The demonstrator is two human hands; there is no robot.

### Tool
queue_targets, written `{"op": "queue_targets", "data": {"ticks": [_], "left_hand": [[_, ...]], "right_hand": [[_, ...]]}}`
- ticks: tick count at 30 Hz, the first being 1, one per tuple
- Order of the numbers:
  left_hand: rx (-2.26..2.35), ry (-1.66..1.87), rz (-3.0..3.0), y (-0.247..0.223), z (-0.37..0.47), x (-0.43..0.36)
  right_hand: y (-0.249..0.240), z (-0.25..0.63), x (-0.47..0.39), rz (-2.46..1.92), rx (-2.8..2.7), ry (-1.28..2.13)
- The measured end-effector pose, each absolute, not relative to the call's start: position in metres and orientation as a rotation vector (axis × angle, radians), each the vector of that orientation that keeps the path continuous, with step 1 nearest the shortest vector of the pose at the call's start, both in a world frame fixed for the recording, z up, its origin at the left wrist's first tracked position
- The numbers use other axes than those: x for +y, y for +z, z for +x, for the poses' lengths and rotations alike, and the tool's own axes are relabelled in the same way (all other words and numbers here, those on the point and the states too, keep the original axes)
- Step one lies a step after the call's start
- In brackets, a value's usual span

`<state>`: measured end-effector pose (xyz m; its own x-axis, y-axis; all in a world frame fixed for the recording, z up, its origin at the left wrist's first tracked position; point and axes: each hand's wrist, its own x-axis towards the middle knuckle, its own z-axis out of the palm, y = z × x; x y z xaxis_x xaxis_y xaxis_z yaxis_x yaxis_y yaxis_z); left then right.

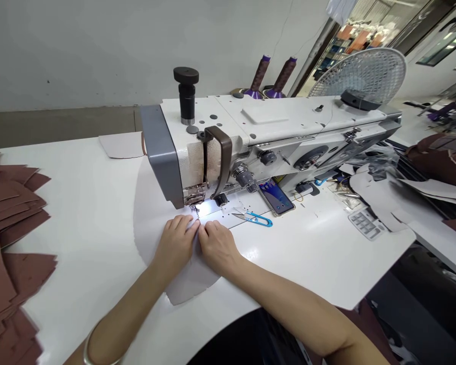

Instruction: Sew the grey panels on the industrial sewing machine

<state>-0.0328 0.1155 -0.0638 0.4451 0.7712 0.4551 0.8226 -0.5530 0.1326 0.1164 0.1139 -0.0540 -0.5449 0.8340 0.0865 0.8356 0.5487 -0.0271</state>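
A large pale grey panel (pixel 192 286) of leather or fabric lies on the white table under the head of a sewing machine (pixel 228 126). My left hand (pixel 175 244) grips the panel just in front of the lit presser foot (pixel 194 205), its fingers curled and thumb pressed in. Close beside it, my right hand (pixel 217 246) is also closed on the panel, and the two thumbs nearly meet at a seam line. The fingertips partly hide what lies between them. Blue-handled thread snips (pixel 256 218) rest to the right of my right hand.
Stacked brown cut pieces (pixel 13 213) cover the table's left side. A phone (pixel 276 196) lies by the machine's base. Two brown thread cones (pixel 260 76) and a fan (pixel 365 76) stand behind. Another pale piece (pixel 121 146) lies behind the machine head.
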Motion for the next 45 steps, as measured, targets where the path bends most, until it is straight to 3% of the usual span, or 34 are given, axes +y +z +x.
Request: {"op": "queue_targets", "data": {"ticks": [17,28,45], "left_hand": [[-1.555,-0.663,-2.599,-0.066,-0.035,0.122],[-1.468,-0.707,-2.583,-0.067,-0.037,0.119],[-1.556,-0.667,-2.588,-0.064,-0.036,0.125]], "right_hand": [[-0.063,0.112,0.124,-1.282,-2.681,-0.144],[-0.053,0.11,0.117,-1.599,-2.629,0.056],[-0.063,0.11,0.124,-1.247,-2.742,-0.179]]}}
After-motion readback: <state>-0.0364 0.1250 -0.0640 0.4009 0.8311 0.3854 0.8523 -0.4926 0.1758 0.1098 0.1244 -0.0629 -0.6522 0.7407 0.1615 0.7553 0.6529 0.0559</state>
